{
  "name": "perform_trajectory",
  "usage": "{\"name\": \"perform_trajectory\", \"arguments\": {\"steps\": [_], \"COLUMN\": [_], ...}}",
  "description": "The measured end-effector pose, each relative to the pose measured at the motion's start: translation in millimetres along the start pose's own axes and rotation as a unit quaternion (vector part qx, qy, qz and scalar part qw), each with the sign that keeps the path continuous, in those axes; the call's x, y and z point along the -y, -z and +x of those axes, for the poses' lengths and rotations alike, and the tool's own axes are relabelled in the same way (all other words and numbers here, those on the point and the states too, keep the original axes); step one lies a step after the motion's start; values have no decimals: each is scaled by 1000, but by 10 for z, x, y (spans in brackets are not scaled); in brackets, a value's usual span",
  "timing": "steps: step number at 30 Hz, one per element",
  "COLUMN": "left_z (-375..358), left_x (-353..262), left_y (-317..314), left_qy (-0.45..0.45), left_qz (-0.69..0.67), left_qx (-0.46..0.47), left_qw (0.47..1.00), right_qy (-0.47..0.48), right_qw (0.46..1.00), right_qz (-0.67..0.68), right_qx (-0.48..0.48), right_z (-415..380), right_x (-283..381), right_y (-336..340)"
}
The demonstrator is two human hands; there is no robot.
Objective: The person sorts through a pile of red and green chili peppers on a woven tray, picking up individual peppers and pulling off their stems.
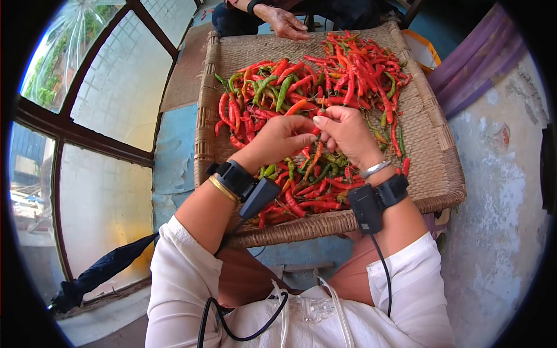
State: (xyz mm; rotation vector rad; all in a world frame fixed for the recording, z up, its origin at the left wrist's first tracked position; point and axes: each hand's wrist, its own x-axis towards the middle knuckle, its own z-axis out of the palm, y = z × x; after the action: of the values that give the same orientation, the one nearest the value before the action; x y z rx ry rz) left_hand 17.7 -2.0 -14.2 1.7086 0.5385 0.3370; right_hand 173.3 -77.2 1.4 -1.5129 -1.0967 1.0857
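My left hand (282,141) and my right hand (349,132) meet over the middle of a woven tray (426,145). Both are closed in a pinch, thumbs against fingers, at a chili pepper (317,155) whose orange-red body hangs just below the fingertips. Its upper end is partly hidden by my fingers. A heap of red chili peppers (354,66), with some green ones (284,93) mixed in, covers the far part of the tray. Nearer to me, under my wrists, lies another pile of red and green chili peppers (313,194).
Across the tray, another person's hand (284,22) rests at the far edge. A window (110,145) stands at the left, with a folded dark umbrella (110,269) by it. A worn wall (493,191) and purple cloth (476,61) are at the right. Cables (384,272) run from my wrist devices.
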Motion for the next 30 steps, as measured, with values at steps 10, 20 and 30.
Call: {"name": "perform_trajectory", "arguments": {"steps": [10,20,30], "left_z": [-1,-32,-14], "left_x": [345,348,-22], "left_y": [55,21,-9], "left_qy": [-48,70,-66], "left_qz": [448,567,218], "left_qx": [2,66,-66], "left_qw": [893,818,971], "right_qy": [-65,-90,15], "right_qw": [886,965,1000], "right_qz": [376,246,-18], "right_qx": [-261,-28,4], "right_z": [134,73,18], "right_x": [-111,-47,-96], "right_y": [652,205,-97]}}
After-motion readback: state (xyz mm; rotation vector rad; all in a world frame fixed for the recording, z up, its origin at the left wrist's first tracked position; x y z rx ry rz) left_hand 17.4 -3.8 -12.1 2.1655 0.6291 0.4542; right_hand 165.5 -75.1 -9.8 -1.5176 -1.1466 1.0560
